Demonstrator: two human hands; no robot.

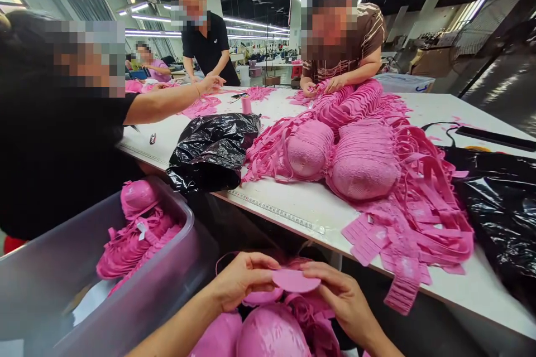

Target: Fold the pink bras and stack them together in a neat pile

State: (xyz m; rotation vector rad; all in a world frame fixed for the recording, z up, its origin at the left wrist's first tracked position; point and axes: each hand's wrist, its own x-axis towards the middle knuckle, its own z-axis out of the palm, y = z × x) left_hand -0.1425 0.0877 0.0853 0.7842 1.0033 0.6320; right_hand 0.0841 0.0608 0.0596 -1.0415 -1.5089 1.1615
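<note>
A thin, rounded pink bra pad (296, 281) is held between my two hands, above my lap. My left hand (240, 281) pinches its left end between thumb and fingers. At the opposite end, my right hand (345, 298) grips it the same way. Just below lie several pink bras (272, 332) with moulded cups and loose straps, partly hidden by my hands and forearms. On the table ahead rests a large nested stack of pink bras (364, 159), its straps and hook bands hanging over the front edge.
A white table (288, 201) carries a tape measure (276, 212), black plastic bags (213, 150) and a pink thread spool (246, 104). To my left stands a translucent bin (167, 268) with more bras. Co-workers (343, 39) bend and reach over the table.
</note>
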